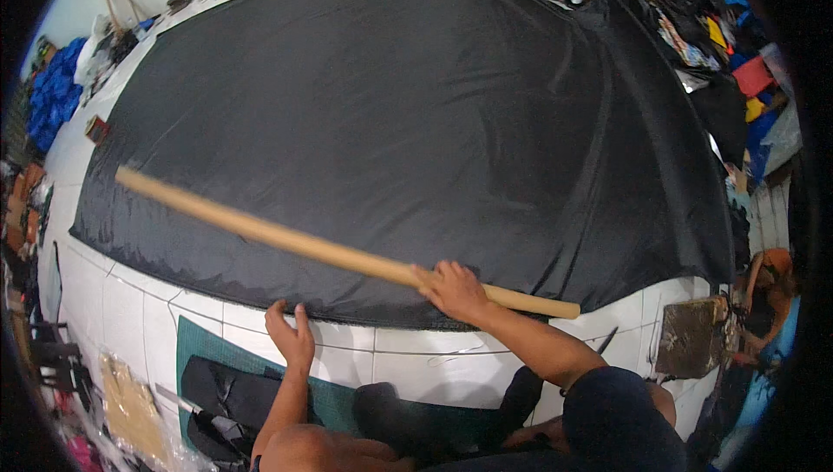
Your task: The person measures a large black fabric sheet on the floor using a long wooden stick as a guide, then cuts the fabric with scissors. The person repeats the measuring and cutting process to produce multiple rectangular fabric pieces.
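Note:
A large sheet of black fabric [347,108] lies spread on the white tiled floor, with wrinkles and folds toward its right side. Across its near part slants a long brown cardboard tube [260,231], slightly blurred along its length. My right hand [453,290] wraps over the tube toward its right end. Near the fabric's front edge, my left hand [291,335] holds nothing, its thumb and fingers apart. Whether its fingertips touch the cloth I cannot tell.
A green cutting mat [198,342] with dark cloth pieces [230,390] on it lies before me. Plastic-wrapped brown material [130,403] is at lower left, a worn block [691,337] at right. Blue bundled material [56,95] sits far left; mixed scraps [694,29] pile up far right.

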Action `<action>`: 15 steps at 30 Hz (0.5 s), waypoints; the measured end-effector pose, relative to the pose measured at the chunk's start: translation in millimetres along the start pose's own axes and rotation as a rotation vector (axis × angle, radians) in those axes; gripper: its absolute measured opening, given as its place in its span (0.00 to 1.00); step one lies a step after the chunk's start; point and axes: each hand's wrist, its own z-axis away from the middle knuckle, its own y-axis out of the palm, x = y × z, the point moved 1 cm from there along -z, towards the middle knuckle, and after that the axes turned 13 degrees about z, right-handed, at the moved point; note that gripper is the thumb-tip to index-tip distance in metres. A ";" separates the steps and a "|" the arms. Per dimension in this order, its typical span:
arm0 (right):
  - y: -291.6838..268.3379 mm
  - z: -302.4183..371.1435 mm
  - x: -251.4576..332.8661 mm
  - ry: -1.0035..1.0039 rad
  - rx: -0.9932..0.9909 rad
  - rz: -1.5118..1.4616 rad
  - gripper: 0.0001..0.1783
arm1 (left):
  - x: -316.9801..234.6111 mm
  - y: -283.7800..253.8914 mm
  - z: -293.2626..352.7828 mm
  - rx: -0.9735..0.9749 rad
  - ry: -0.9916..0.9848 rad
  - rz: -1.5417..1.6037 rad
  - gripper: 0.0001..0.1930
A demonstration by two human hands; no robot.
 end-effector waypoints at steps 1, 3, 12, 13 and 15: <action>-4.6 -3.6 -8.1 0.080 -0.013 0.001 0.28 | -4.2 6.7 -3.3 0.043 0.097 -0.121 0.25; -7.1 -8.0 -35.1 0.303 -0.019 0.030 0.30 | -7.4 16.2 -10.3 0.114 0.294 -0.380 0.29; -17.5 -15.7 -251.7 0.898 -0.222 -0.027 0.31 | 5.0 13.9 22.4 0.367 0.177 -0.253 0.34; -33.7 -22.8 -280.8 0.912 -0.251 -0.089 0.27 | 5.6 9.7 27.3 0.384 0.191 -0.236 0.33; -63.4 -23.4 -333.9 0.971 -0.285 -0.031 0.26 | 0.7 7.2 32.5 0.415 0.225 -0.188 0.31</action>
